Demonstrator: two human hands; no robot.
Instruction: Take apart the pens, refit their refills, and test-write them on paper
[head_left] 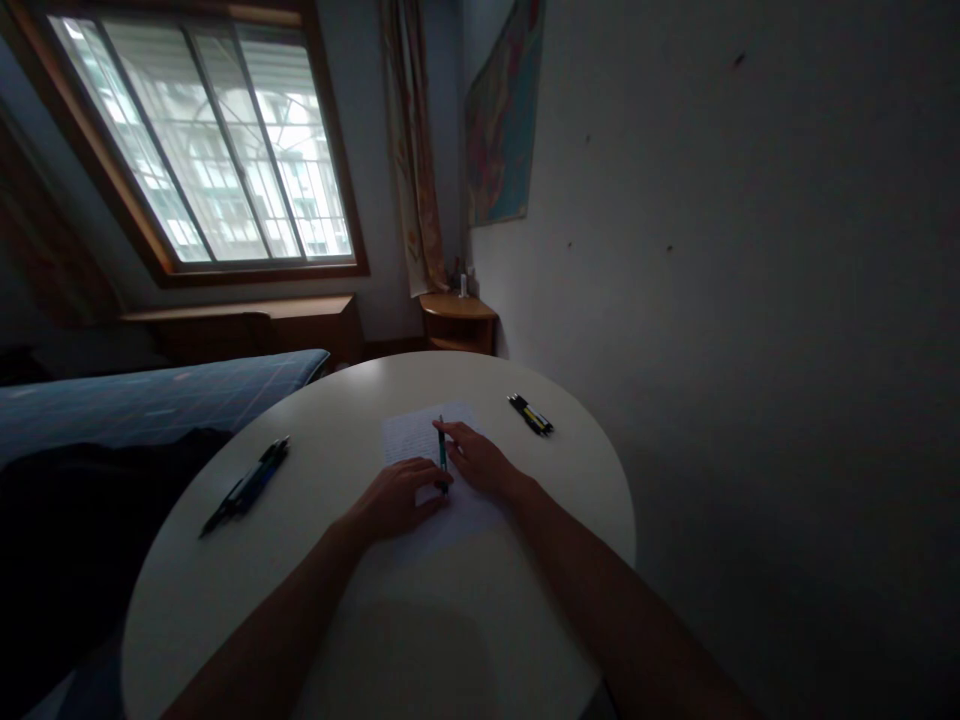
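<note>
Holding a dark pen (442,455) over the paper sheet (409,425), both hands are meeting abt mid-table. L hand (405,492) is coming in from the near-L side, thumb & index pinching the pen's near end, other fingers curling close together. R hand (480,458) is touching the upper part, index reaching twd the far tip; can't tell if its thumb is gripping too. Pen is standing out dark agst the page, pointing away from the person, w/ its far tip showing past the R index. Sheet is lying on the round white table (570,500), handwriting showing on its far-L part, hands & wrists covering some of the rest.

Several dark pens (246,487) are lying bunched at a slant nr the table's L edge, well apart from the L hand. On the R, black pens w/ a yellow label (531,415) are lying side by side, beyond the R hand. Bed (150,395) is sitting L of the table; window (217,150) is letting in daylight behind.
</note>
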